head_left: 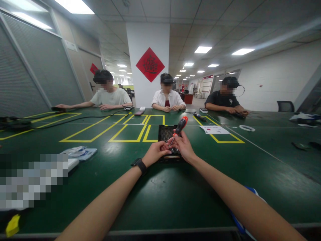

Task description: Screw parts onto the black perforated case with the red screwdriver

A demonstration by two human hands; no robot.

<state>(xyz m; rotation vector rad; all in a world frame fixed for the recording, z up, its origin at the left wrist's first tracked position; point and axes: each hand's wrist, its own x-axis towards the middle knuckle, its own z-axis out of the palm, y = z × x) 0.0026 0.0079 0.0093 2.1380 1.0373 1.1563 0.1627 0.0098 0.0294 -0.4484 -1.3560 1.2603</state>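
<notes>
A screwdriver (181, 126) with a red and black handle leans up and to the right over an open black box (162, 133). My right hand (187, 147) grips it low, around the base of the handle and the shaft. Close to the screwdriver's tip, my left hand (154, 154) has its fingertips pinched together over the box. Whatever those fingertips hold is too small to tell. Small dark and silvery parts (173, 150) show inside the box beneath both hands, partly covered by the fingers.
The green table (155, 201) carries yellow tape outlines. A printed white sheet (215, 130) and a white ring (247, 128) lie right of the box. Plastic packets (82, 153) lie to the left. Three people wearing headsets sit across the table. A black cable (75, 122) crosses the far left.
</notes>
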